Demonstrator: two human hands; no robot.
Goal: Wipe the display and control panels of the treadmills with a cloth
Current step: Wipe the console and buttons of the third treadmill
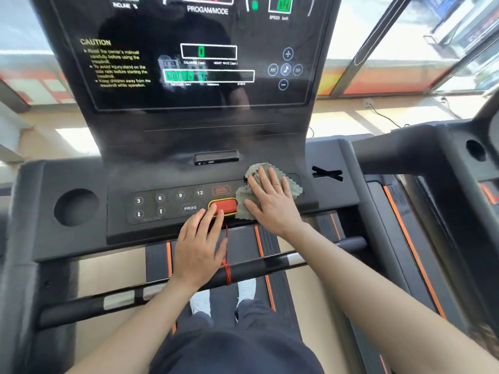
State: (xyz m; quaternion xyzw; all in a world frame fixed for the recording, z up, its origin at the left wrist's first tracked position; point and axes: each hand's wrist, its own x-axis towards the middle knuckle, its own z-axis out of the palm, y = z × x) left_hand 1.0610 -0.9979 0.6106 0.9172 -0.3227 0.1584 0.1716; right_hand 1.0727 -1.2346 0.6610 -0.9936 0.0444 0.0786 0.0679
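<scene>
A grey-green cloth (293, 186) lies on the right half of the treadmill's control panel (167, 205), just right of the red safety key (225, 205). My right hand (271, 201) presses flat on the cloth with straight, spread fingers. At the panel's front edge, my left hand (199, 244) rests with straight fingers, its fingertips touching the red key. The black display (205, 58) rises above, showing green digits and a yellow caution text.
A round cup holder (76, 207) sits at the console's left. A black handlebar (189, 282) with a red cord wound on it crosses below my hands. A second treadmill's console (432, 155) stands to the right. Windows lie behind.
</scene>
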